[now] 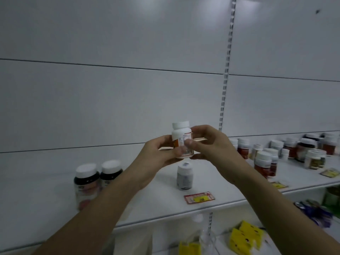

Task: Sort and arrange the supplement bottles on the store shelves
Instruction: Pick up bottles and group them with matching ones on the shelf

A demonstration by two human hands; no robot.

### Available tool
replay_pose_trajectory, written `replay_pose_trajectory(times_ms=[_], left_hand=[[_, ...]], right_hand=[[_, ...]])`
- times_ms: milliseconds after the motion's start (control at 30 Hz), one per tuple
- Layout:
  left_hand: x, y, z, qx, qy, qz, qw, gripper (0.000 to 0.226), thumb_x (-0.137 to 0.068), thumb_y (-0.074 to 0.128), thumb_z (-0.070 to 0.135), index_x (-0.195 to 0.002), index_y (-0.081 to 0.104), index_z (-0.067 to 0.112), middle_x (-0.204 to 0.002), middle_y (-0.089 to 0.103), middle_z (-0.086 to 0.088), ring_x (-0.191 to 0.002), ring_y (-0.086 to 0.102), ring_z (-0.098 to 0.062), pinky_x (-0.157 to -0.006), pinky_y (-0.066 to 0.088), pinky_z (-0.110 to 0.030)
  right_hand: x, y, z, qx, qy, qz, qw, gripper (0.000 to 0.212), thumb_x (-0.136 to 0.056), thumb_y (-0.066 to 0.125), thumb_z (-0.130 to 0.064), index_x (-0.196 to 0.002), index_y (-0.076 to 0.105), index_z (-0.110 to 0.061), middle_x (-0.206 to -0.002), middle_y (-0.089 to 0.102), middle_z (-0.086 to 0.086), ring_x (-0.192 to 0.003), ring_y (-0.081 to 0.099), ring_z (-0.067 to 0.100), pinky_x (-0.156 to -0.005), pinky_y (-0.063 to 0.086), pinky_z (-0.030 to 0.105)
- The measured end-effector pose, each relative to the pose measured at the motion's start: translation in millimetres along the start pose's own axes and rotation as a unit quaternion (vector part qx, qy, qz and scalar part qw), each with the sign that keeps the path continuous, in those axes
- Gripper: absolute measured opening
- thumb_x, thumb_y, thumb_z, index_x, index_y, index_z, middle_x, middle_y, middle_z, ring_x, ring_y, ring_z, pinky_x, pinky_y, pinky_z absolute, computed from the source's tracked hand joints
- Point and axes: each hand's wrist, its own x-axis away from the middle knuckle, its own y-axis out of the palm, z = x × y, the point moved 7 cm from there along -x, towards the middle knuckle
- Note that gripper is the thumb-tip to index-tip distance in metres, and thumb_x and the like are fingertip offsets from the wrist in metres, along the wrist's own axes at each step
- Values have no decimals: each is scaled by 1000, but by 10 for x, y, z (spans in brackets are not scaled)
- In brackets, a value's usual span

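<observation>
Two bare forearms reach up and forward from near edge, converging at centre. Left hand (158, 151) cups white bottle (182, 139) from left and below, fingers curled round lower body, thumb across front. Right hand (209, 142) grips it from right, fingers wrapped behind, thumb pressed on label. Wrists roughly level, slightly bent inward. Bottle held upright between both hands, cap showing above fingers.
</observation>
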Motion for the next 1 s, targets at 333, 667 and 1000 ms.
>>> replay_pose_trajectory(times_ms=[333,667,1000], left_hand=[[-525,2002,-363,43,-22,-29,998,35,-87,66,20,-119,63,7,-115,69,-10,-104,69,-22,-83,58,-30],[-1063,3440,-846,121,-68,-79,987,43,-82,67,15,-123,56,8,-115,70,-14,-102,70,-28,-84,58,-38],[-2006,4510,-1301,81,-59,-118,988,30,-91,62,11,-121,59,14,-118,68,-5,-106,68,-20,-81,59,-31]], right_hand=[[531,-2084,233,61,7,64,996,43,-83,76,-12,-122,60,-21,-110,69,-2,-87,72,11,-67,58,21],[739,-3597,559,102,43,65,992,27,-98,57,-23,-124,59,-27,-114,68,1,-96,70,12,-78,61,31],[311,-4857,933,205,69,93,972,33,-97,57,-35,-128,61,-24,-106,68,-4,-94,69,11,-75,61,29]])
